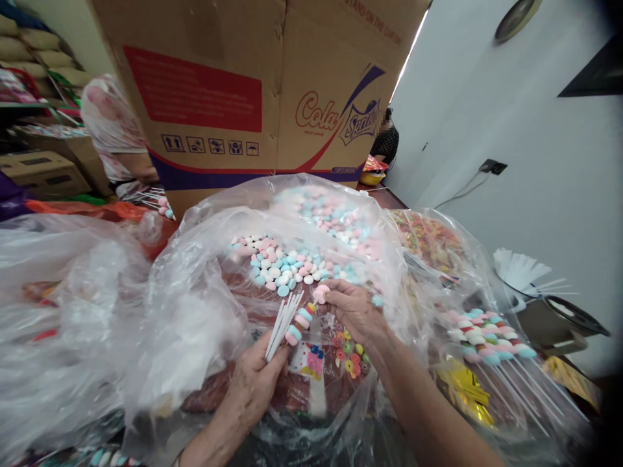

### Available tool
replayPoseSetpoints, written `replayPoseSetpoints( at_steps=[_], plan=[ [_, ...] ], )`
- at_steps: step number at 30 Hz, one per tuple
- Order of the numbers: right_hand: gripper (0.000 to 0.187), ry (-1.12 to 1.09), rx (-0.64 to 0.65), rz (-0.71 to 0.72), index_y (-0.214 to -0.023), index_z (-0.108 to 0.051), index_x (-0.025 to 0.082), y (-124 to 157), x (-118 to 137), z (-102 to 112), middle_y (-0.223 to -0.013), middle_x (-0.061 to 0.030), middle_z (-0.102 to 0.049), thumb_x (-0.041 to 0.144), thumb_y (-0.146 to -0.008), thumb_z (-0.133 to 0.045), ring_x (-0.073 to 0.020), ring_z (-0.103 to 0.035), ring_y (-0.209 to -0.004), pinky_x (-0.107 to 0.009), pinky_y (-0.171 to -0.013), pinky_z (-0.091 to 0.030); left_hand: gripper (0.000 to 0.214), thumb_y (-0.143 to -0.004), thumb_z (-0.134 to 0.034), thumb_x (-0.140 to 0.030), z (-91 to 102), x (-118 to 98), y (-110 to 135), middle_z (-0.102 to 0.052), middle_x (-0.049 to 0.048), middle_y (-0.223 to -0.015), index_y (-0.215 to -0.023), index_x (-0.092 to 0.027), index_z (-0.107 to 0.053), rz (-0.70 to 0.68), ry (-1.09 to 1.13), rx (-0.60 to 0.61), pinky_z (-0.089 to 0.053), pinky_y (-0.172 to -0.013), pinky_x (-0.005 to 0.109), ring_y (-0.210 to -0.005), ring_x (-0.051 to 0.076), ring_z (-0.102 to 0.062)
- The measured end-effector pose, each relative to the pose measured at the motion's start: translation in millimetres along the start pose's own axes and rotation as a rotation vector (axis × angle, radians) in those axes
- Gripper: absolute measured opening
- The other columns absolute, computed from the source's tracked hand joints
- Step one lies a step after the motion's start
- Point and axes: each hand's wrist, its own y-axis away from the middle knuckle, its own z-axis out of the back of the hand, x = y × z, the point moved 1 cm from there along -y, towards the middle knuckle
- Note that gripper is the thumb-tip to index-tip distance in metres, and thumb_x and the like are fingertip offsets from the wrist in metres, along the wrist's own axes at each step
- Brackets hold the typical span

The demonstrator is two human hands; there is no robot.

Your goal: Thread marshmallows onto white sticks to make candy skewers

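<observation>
Ok, hands (257, 373) + candy skewer (298, 326) btwn plastic edges (207, 275)

A carton (277, 97) blocks reach beyond the candies (280, 266).

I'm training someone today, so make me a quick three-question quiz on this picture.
1. Which hand holds the bunch of white sticks?
2. True or false: the carton stands beyond the loose marshmallows.
3. What colour is the sweet in the right hand: A green, B pink, C yellow?

Key: 1. Left hand. 2. True. 3. B.
</observation>
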Motion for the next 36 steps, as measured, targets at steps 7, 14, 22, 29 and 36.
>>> replayPoseSetpoints(
  at_steps=[7, 14, 22, 29, 36],
  plan=[
    [0.022, 0.078, 0.011, 0.078, -0.081, -0.075, 0.018, 0, -5, 0, -0.071, 0.0013, -0.067, 0.026, -0.062, -0.082, -0.0119, -0.058, -0.065, -0.025, -0.063, -0.047, 0.034, -0.086, -0.054, -0.038, 0.8, -3, -1, -0.052, -0.0047, -0.052, -0.057, -0.021, -0.057, -0.027, -0.043, 0.007, -0.035, -0.05, 0.023, -0.051, 0.015, -0.045],
    [0.031, 0.534, 0.003, 0.267, -0.108, -0.076, 0.026, 7, -12, 1, -0.104, 0.0006, -0.075, 0.037, -0.08, -0.068, -0.023, -0.068, -0.098, -0.038, -0.09, -0.052, 0.036, -0.086, -0.053, -0.039, 1.9, -8, 0, -0.052, -0.0044, -0.052, -0.055, -0.022, -0.056, -0.035, -0.069, -0.01, -0.036, -0.052, 0.024, -0.051, 0.015, -0.046],
    [0.036, 0.96, 0.037, 0.648, -0.119, -0.071, 0.026, 9, -25, 1, -0.118, -0.0032, -0.072, 0.029, -0.091, -0.05, -0.0211, -0.068, -0.108, -0.036, -0.097, -0.053, 0.035, -0.087, -0.052, -0.043, -0.3, 1, -1, -0.051, -0.0049, -0.053, -0.059, -0.022, -0.054, -0.009, -0.051, -0.003, -0.035, -0.051, 0.024, -0.05, 0.015, -0.045],
    [0.038, 1.024, 0.067, 0.775, -0.124, -0.068, 0.021, 13, -37, -6, -0.111, -0.0081, -0.074, 0.029, -0.096, -0.043, -0.0208, -0.071, -0.1, -0.034, -0.091, -0.057, 0.036, -0.086, -0.051, -0.043, 1.9, -6, -1, -0.048, -0.0051, -0.053, -0.056, -0.022, -0.051, -0.004, -0.084, -0.024, -0.033, -0.052, 0.025, -0.051, 0.015, -0.043],
    [0.037, 0.995, 0.14, 0.737, -0.124, -0.065, 0.021, 19, -36, -16, -0.108, -0.0106, -0.072, 0.03, -0.096, -0.043, -0.022, -0.068, -0.101, -0.035, -0.093, -0.054, 0.042, -0.08, -0.057, -0.053, 3.1, -4, -1, -0.05, -0.004, -0.05, -0.053, -0.021, -0.054, -0.023, -0.034, -0.091, -0.036, -0.048, 0.024, -0.048, 0.015, -0.044]
  ],
)
